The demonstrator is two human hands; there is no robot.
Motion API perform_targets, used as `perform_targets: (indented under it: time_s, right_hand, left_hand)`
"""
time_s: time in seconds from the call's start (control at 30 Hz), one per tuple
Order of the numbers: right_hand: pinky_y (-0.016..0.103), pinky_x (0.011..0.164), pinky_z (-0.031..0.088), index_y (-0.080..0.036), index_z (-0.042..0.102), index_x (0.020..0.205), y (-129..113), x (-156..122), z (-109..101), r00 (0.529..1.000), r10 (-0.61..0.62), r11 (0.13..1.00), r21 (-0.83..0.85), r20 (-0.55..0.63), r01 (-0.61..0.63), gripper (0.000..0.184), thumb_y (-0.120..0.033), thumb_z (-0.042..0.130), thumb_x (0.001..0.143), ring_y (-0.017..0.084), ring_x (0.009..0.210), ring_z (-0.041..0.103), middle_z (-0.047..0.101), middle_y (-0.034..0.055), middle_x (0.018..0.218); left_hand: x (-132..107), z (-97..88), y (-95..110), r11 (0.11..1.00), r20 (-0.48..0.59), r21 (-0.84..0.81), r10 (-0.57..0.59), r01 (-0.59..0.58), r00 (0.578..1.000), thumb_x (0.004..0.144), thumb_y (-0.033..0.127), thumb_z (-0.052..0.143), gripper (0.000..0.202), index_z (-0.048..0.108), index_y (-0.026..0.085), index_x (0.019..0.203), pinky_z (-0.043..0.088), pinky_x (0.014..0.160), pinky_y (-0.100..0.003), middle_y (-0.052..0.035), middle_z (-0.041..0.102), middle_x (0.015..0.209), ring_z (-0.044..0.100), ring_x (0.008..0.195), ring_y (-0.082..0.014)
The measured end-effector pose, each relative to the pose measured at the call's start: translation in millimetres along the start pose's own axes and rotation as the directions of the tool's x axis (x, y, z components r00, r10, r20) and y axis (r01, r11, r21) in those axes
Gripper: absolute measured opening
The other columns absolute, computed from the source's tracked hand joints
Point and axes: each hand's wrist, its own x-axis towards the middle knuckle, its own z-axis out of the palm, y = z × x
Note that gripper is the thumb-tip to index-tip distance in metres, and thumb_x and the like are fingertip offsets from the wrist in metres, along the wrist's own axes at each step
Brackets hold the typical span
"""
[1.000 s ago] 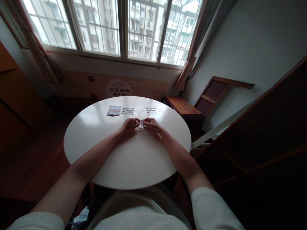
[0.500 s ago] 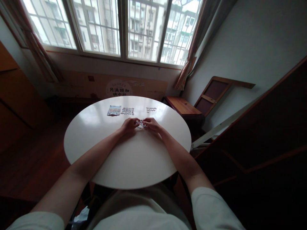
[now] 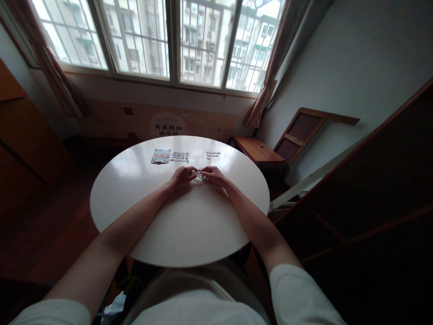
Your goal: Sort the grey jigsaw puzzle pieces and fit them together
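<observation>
Jigsaw pieces (image 3: 199,175), small, knobbed and mixed in colour, lie clustered on the glossy white, rounded table (image 3: 189,225), between the left hand (image 3: 184,174) and right hand (image 3: 214,174). These are close together, fingers curled inward; whether either grips a piece, I cannot tell. A wide barred window (image 3: 174,45) lights the dim room. Compared with half a second ago, nothing has visibly shifted.

Near tabletop (image 3: 189,230) offers room; pieces (image 3: 196,180) seemingly block beyond.

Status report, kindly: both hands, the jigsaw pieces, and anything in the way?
Left hand and right hand at the near jigsaw pieces, grip unclear. Two piece groups lie farther back. No obstruction seen between hands and pieces.
</observation>
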Motion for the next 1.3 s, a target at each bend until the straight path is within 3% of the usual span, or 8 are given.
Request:
perform_targets:
  time_s: [1.3]
  right_hand:
    - [0.023, 0.059, 0.041, -0.011, 0.069, 0.076, -1.1, -0.6, -0.3, 1.000, -0.007, 0.999, -0.041, -0.003, 0.007, 0.024, -0.032, 0.075, 0.066, 0.011, 0.062, 0.054, 0.065, 0.0021, 0.066]
  left_hand:
    - [1.2, 2.5, -3.3, 1.000, 0.004, -0.019, 0.006, -0.006, 1.000, 0.083, 0.033, 0.055, 0.035, 0.075, 0.014, 0.104, 0.031, 0.056, -0.022, 0.0019, 0.057, 0.055, 0.046, 0.053, -0.0103]
